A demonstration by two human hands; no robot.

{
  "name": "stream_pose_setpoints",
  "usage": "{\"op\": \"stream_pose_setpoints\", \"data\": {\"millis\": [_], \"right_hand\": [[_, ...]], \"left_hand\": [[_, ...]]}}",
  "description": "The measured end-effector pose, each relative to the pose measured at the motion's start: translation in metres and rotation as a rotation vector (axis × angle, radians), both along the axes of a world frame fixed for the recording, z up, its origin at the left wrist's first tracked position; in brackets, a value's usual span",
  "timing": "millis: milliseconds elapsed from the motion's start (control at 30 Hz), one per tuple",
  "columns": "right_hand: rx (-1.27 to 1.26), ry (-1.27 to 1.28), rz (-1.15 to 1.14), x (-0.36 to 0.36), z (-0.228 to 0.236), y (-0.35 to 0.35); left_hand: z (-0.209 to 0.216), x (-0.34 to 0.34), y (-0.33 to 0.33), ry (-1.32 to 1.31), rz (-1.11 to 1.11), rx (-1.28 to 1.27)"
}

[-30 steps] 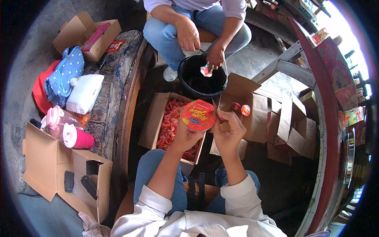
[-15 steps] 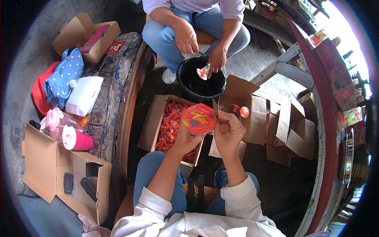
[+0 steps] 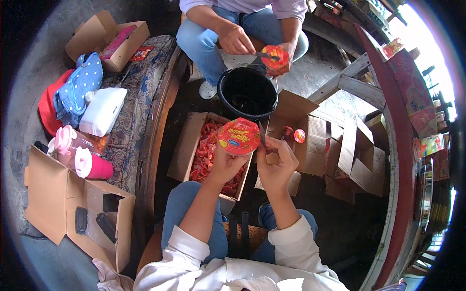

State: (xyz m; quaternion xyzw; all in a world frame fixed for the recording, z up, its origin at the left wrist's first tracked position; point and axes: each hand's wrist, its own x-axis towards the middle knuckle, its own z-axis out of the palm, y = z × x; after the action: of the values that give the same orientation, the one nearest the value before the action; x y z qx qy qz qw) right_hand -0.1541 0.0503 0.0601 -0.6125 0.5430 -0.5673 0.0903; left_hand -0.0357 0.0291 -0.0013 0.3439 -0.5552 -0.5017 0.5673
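My left hand (image 3: 227,166) is wrapped round a small cup with a round red printed lid (image 3: 238,136), held lid up above a carton. Close at its right edge, my right hand (image 3: 277,164) grips a small knife, its thin dark blade (image 3: 262,131) pointing up beside the lid's rim. Whether the blade touches the rim, I cannot tell. Below the cup, the cardboard carton (image 3: 182,157) holds a heap of red wrapper scraps (image 3: 206,148). Across from me, a co-worker's hand (image 3: 237,40) has a knife against another red-lidded cup (image 3: 275,56).
A black bucket (image 3: 227,99) stands between me and the co-worker. An open carton with red-lidded cups (image 3: 299,136) lies right of it. Farther right are more cartons (image 3: 361,162) and a wooden frame (image 3: 395,194). Bags, a pink tumbler (image 3: 99,164) and boxes occupy the left side.
My cup has tilted slightly and shifted a little left, the knife staying beside it. The co-worker's hands have risen from over the bucket, now showing a red-lidded cup against a knife.
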Motion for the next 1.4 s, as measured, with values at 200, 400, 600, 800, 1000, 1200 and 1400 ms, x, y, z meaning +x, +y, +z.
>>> {"op": "stream_pose_setpoints", "data": {"millis": [200,400,600,800,1000,1200,1400], "right_hand": [[-0.006,-0.038,-0.028,0.006,0.005,0.001],[-0.020,-0.047,-0.032,0.009,0.002,0.002],[-0.016,-0.073,-0.010,0.012,0.001,0.001],[-0.029,-0.062,-0.008,0.017,-0.002,0.000],[-0.009,-0.080,-0.015,0.017,-0.003,-0.002],[-0.043,-0.052,-0.046,0.017,-0.002,-0.004],[-0.040,-0.018,-0.068,0.011,-0.009,-0.007]], "left_hand": [[-0.002,-0.003,0.000,0.074,-0.020,0.054],[0.005,-0.004,0.000,0.084,0.062,0.053],[0.012,-0.006,0.000,0.037,0.102,0.017],[0.010,-0.005,0.001,0.014,0.142,0.016],[-0.009,-0.005,-0.004,-0.162,0.180,-0.070],[0.003,-0.009,-0.001,-0.079,0.209,-0.106],[0.005,-0.006,-0.002,-0.224,0.169,-0.193]]}}
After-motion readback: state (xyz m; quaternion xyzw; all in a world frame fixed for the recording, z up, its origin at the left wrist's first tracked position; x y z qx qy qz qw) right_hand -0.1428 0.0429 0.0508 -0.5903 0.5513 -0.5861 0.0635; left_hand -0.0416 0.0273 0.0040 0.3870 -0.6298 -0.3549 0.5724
